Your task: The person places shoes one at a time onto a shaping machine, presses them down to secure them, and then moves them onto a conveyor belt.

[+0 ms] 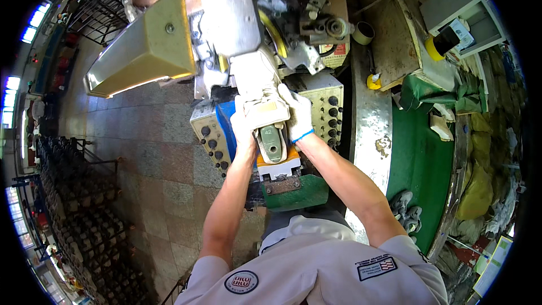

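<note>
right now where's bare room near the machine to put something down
The green mat between the metal strip and the rag pile is mostly bare. It is crowded where both gloved hands, left hand and right hand, grip the shoe.

Both white-gloved hands — left hand (243, 125), right hand (297, 114) — clasp a pale cream shoe upper (263, 108) on a grey-green last (271, 144); yellow tape roll (442, 43) at two o'clock.

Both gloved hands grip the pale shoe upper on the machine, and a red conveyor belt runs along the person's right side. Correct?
Not quite: the head view shows the belt is green, not red. The left hand and right hand, both in white gloves, do grip the pale shoe upper on the machine.
</note>
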A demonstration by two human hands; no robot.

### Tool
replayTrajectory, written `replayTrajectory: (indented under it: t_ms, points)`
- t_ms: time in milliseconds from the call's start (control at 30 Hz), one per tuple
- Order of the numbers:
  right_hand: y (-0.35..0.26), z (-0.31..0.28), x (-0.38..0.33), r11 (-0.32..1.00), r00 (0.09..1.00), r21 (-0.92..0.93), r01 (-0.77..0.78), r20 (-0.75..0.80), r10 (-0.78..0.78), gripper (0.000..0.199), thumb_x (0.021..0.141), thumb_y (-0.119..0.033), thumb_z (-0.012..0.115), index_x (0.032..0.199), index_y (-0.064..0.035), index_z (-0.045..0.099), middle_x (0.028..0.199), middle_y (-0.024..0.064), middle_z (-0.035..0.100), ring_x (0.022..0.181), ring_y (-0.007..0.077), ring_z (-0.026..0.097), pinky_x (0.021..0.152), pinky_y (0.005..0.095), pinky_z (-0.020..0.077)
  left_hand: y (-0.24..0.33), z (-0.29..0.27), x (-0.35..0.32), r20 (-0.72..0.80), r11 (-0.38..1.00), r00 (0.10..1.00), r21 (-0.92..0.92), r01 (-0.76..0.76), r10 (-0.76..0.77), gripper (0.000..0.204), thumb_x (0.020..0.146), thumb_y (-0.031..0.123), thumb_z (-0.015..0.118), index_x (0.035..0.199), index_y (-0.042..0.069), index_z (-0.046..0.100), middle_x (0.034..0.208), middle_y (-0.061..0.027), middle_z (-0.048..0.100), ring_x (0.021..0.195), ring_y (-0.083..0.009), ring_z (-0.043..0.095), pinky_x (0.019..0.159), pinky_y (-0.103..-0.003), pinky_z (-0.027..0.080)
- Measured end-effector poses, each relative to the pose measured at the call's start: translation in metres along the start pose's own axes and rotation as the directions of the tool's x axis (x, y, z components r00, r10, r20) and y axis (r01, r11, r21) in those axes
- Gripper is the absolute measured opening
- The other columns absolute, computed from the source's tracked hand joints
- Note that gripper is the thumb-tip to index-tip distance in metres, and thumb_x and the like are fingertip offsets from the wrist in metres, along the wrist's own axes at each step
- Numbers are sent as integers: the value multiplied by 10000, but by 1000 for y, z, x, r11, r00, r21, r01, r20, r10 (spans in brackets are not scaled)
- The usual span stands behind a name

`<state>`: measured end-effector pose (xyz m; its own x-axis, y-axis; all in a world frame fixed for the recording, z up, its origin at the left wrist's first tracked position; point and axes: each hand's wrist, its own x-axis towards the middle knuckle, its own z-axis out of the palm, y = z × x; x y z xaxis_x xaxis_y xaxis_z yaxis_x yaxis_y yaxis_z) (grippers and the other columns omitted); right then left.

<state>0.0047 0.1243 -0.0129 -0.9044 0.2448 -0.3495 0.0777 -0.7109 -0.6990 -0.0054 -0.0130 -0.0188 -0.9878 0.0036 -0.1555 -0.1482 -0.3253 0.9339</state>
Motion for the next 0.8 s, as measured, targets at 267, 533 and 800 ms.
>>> replayTrajectory:
  t_ms: [267, 533, 800]
  points:
    - [-32, -119, -49, 1000, 992, -12, 28, -124, -29, 534, 1003, -389, 618, 1300, 53, 574, 1203, 200, 659, 995, 355, 706, 779, 486, 598, 32, -24, -40, -288, 965, 958, 250, 74, 1, 408, 1033, 327, 593, 1196, -34, 692, 1015, -101, 710, 839, -151, 675, 738, -293, 548]
    - [-80, -372, -144, 990, 724, 129, -59, -677, 131, 401, 959, -270, 677, 1207, 39, 616, 1140, 251, 689, 889, 387, 707, 766, 522, 591, 58, 43, -90, 66, 740, 961, 625, -249, 268, 521, 982, 311, 662, 1372, -21, 564, 1318, -151, 607, 1191, -271, 550, 1061, -392, 395]
    - [-121, -617, -161, 992, 463, 120, 47, -883, 85, 192, 909, -181, 697, 970, -9, 636, 850, 148, 676, 660, 295, 671, 585, 462, 524, 31, 57, -64, 235, 283, 810, 854, -436, 537, 512, 859, 124, 762, 1321, -29, 601, 1305, -170, 619, 1142, -292, 574, 1025, -432, 444]
